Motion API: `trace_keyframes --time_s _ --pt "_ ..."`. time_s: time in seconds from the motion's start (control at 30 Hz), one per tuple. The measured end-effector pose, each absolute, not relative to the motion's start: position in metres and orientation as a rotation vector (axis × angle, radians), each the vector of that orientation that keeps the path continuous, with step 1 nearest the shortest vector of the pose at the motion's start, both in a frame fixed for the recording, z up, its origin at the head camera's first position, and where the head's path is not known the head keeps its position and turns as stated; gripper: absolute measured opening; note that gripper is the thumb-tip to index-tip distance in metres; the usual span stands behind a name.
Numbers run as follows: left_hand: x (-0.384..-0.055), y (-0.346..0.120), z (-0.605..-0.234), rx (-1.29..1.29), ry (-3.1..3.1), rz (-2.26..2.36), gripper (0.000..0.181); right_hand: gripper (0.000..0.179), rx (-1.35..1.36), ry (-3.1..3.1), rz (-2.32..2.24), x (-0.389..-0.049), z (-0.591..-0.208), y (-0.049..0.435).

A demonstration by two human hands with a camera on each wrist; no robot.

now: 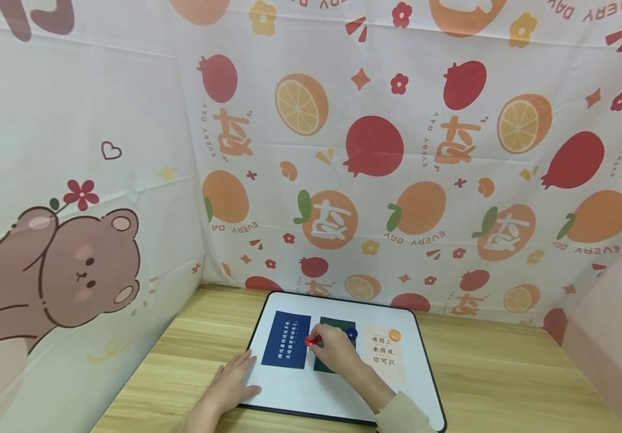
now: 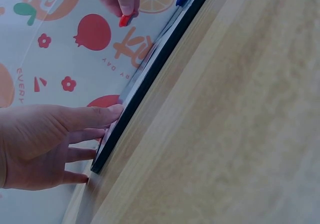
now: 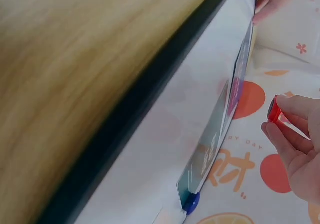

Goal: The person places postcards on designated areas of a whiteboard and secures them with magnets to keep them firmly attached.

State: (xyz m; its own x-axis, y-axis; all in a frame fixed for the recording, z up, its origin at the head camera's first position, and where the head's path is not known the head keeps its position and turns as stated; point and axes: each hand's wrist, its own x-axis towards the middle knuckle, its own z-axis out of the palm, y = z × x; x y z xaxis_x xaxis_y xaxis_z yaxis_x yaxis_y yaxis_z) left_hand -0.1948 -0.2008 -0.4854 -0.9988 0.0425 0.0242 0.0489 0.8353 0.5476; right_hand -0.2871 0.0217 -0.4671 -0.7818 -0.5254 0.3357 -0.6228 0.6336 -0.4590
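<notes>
My right hand pinches a red magnet between thumb and fingertips. In the right wrist view the magnet is held clear of the whiteboard, its dark underside showing. Below that hand lies a dark green card, partly covered by it, with a round blue magnet on its upper right corner. To its left is a dark blue card with white writing; no magnet shows on it. My left hand rests at the board's left edge, fingers extended and spread, thumb on the board's surface.
A cream card with dark lettering lies on the board's right side under an orange magnet. The black-rimmed board lies on a wood-grain table. Printed cloth with fruit and a bear hangs behind and at left.
</notes>
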Motion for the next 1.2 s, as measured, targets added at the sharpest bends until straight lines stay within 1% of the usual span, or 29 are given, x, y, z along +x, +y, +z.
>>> trace_keyframes --time_s 0.27,0.47,1.03,1.2 --pt "-0.194 -0.200 -0.484 -0.075 -2.995 -0.914 0.060 0.010 0.960 -2.734 0.747 -0.288 -0.476 0.011" --pt "-0.193 -0.200 -0.484 -0.080 -2.994 -0.908 0.060 0.011 0.952 -2.772 0.754 -0.286 -0.480 0.004" --pt "-0.194 -0.201 -0.482 -0.099 -2.981 -0.897 0.060 0.013 1.117 -2.674 0.659 -0.291 -0.494 0.001" --pt "-0.195 -0.201 -0.485 -0.094 -2.989 -0.905 0.061 0.014 1.112 -2.690 0.622 -0.290 -0.496 0.002"
